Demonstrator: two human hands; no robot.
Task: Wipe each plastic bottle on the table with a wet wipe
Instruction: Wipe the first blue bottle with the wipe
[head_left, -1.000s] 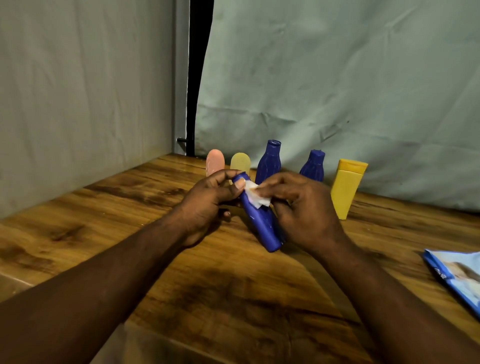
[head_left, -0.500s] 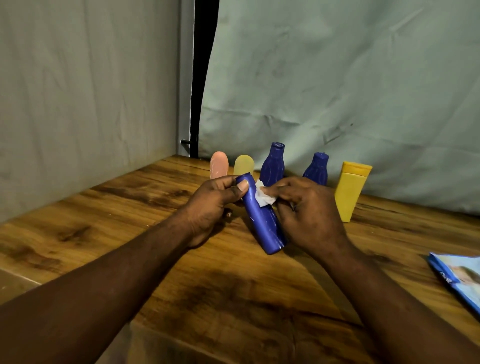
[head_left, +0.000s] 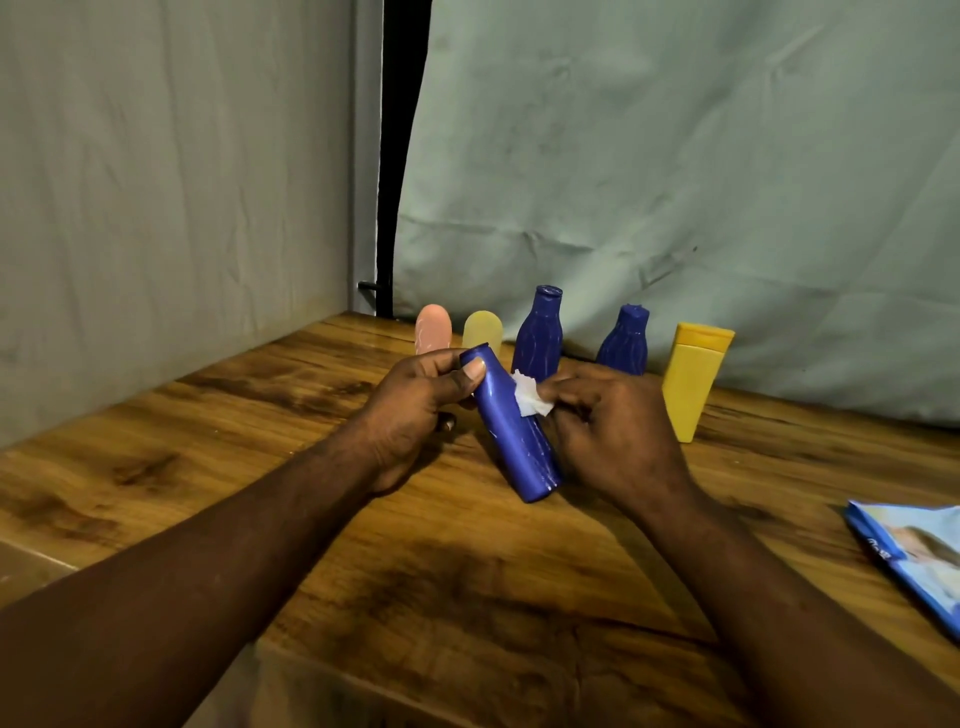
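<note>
Bottles are standing in a row along the back of the tabletop (head_left: 249, 447), close to the grey backdrop cloth (head_left: 675, 182). L to R: pink bottle (head_left: 432, 328), pale yellow bottle (head_left: 483, 328), tall blue bottle (head_left: 539, 338), short blue bottle (head_left: 626, 340), yellow bottle (head_left: 693, 382) w/ flat cap. The hands are working just in front of that row, hiding the lower parts of the middle ones.

Left hand (head_left: 415, 410) is gripping the held blue bottle (head_left: 511, 447) near its top end, thumb pressing across it. This bottle is tilting, top toward back-left, base toward the person.

Right hand (head_left: 613, 441) is pinching a small white wet wipe (head_left: 530, 401) against the bottle's upper side, fingers curling.

Blue wipe pack (head_left: 914, 561) is lying flat at the right edge of view, well apart from the hands. Side cloth (head_left: 156, 208) is closing off the left. Wood grain is showing btwn the forearms, and the tabletop's near edge is running under the left forearm.
</note>
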